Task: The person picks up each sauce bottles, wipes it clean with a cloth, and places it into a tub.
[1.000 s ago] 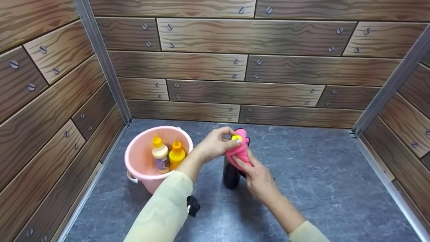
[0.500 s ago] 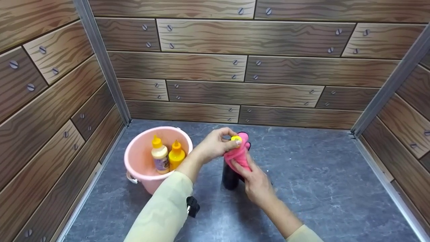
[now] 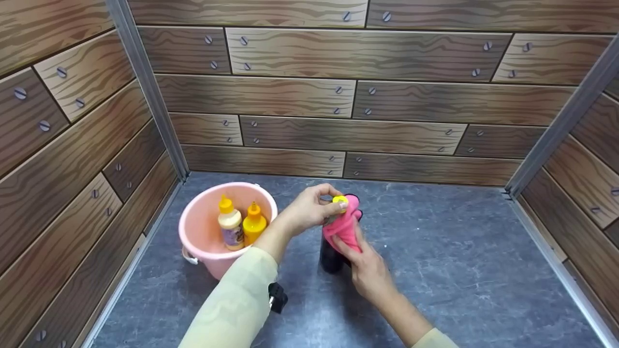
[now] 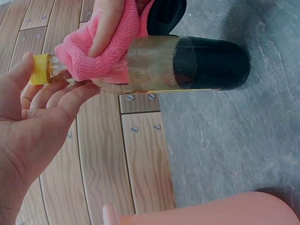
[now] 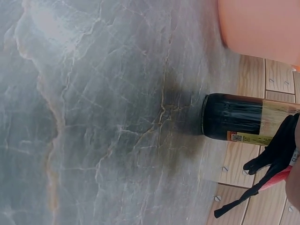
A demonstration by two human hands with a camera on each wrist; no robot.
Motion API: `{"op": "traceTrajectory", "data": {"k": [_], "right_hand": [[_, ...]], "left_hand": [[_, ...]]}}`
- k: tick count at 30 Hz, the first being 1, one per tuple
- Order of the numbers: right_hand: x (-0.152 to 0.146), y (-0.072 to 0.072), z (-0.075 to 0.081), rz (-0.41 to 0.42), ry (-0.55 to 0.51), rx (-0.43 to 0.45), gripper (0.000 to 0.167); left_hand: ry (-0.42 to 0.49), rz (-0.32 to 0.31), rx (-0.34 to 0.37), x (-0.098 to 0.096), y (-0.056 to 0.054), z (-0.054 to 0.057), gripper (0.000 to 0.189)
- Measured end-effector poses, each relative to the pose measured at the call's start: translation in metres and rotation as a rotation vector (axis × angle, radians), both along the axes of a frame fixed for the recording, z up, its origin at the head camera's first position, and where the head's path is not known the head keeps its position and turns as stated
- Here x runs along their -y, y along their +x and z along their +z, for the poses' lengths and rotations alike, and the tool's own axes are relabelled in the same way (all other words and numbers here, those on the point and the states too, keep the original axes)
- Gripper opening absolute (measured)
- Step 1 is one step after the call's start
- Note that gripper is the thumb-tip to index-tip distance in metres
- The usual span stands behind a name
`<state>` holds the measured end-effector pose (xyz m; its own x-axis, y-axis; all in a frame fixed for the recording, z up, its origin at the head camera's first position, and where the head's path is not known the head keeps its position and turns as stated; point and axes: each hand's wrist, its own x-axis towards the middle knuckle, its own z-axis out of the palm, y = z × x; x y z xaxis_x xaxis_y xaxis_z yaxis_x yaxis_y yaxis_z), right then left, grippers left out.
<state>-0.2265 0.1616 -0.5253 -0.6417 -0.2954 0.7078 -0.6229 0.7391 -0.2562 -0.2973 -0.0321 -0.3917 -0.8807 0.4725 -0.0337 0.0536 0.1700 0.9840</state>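
A glass bottle [image 3: 331, 256] of dark liquid, with a yellow cap [image 3: 340, 199], stands upright on the grey marbled surface. My left hand [image 3: 307, 208] pinches the cap between thumb and fingers; in the left wrist view its other fingers lie along the neck. My right hand [image 3: 371, 273] holds a pink terry cloth [image 3: 344, 229] with black edging against the bottle's neck and shoulder. Loose black edging [image 5: 272, 164] hangs beside the bottle [image 5: 232, 117] in the right wrist view, where the right hand itself is mostly cut off.
Left of the bottle stands a pink bucket [image 3: 215, 263] with a white handle. Inside it are a cream bottle [image 3: 231, 224] and a yellow bottle [image 3: 254, 224], both with pointed yellow-orange tops. Wood-patterned walls [image 3: 300, 130] enclose the back and sides.
My right hand and the cloth have slid slightly down along the bottle's neck. The left hand keeps its pinch on the cap, and the bucket has not moved.
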Motion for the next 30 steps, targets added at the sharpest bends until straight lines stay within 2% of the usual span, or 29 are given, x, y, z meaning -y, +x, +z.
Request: {"op": "traceTrajectory", "data": {"k": [9, 14, 22, 30], "right_hand": [[0.0, 0.003, -0.006, 0.003, -0.012, 0.037, 0.077], [-0.001, 0.004, -0.012, 0.015, -0.01, 0.059, 0.077], [-0.002, 0.004, -0.021, 0.032, -0.018, 0.034, 0.081], [-0.003, 0.007, -0.026, 0.019, -0.012, 0.053, 0.082]], "left_hand": [[0.004, -0.007, -0.005, -0.001, 0.001, 0.0, 0.023], [-0.025, 0.005, 0.004, 0.0, 0.001, 0.001, 0.022], [-0.018, -0.003, 0.005, 0.001, 0.002, 0.003, 0.019], [-0.042, 0.003, -0.001, 0.001, 0.002, 0.002, 0.018]]}}
